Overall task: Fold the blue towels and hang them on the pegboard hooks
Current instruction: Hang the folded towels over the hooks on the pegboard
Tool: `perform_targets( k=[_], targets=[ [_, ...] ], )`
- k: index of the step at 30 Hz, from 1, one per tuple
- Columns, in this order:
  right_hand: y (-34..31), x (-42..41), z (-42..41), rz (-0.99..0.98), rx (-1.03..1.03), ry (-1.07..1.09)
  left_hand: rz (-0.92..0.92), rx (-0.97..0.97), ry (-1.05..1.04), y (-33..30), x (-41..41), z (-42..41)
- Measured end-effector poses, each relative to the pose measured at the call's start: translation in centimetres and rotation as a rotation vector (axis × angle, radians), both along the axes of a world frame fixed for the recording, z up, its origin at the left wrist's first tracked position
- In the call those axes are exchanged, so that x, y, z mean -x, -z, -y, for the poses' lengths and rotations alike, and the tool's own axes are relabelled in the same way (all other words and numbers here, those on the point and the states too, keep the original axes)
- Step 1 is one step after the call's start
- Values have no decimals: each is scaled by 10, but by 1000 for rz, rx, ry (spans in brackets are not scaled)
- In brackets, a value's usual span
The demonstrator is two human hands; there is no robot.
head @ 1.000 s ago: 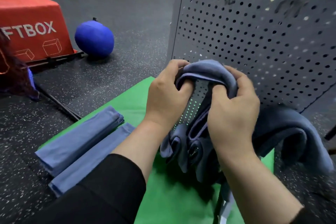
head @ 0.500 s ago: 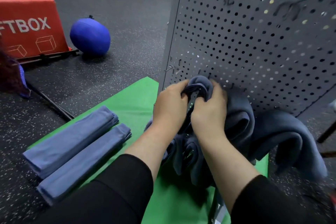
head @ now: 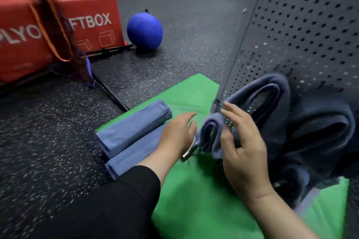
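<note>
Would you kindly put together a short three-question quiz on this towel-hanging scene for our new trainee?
1. True or false: the left hand grips a folded towel.
2. How many folded towels lie on the green mat, left of the hands?
3. What does the draped towel hang against? A) red box B) pegboard C) blue ball

Key: 1. False; its fingers are open. 2. Two. 3. B; the right hand is open beside it.
</note>
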State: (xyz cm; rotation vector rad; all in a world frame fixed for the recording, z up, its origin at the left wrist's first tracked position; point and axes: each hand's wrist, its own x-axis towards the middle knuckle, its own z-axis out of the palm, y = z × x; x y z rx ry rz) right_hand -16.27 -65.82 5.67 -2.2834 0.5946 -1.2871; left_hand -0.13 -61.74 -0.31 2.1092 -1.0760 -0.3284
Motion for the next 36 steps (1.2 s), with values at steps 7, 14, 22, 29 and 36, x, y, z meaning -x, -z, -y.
perform_targets(
  k=[7,14,22,29,36],
  targets=[
    [91,-59,-23,-684,-285,-196,80,-436,-224,90,-88,-112],
    [166,-123,-28,-1087,-163,-309,112,-496,-157,140,-116,-126],
    [213,-168,-18,-1289,-99,-328,273,-553,-130,167,-113,-113],
    [224,-161,-17,-1248,-134,-324,119,-568,-232,159,-107,-85],
    [199,-135,-1,-1019,-197,-277,-380,-268,-74,111,-116,-74]
  ],
)
